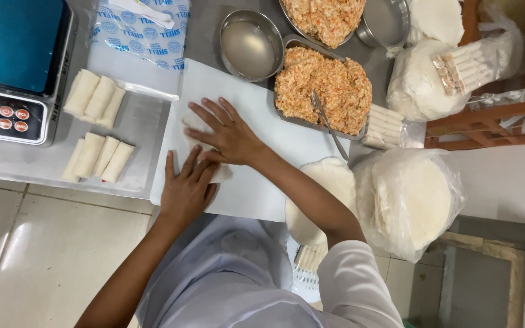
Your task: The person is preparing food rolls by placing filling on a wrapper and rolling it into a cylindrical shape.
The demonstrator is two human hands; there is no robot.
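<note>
1. Head view looks straight down on a white cutting board lying on a steel counter; both hands press on a thin white wrapper near the board's left side.
2. The right hand lies flat on the wrapper, fingers spread and released, grasping nothing, only pinning the sheet down.
3. The left hand rests just below it, fingers extended and touching the wrapper's near edge; it too is flat, not clenched.
4. What lies under the palms is hidden, so whether filling is already inside cannot be told.
5. To roll well, I judge that the fingers should keep even pressure across the whole width, tuck the near edge snugly, and avoid tearing the thin sheet.
6. To the left, two groups of three finished rolls lie on the counter, beside a digital scale.
7. Above the board stand a tray of orange-flecked filling with a spoon in it, and a round metal bowl.
8. To the right, stacks of round wrappers in plastic bags sit well apart from the hands.
</note>
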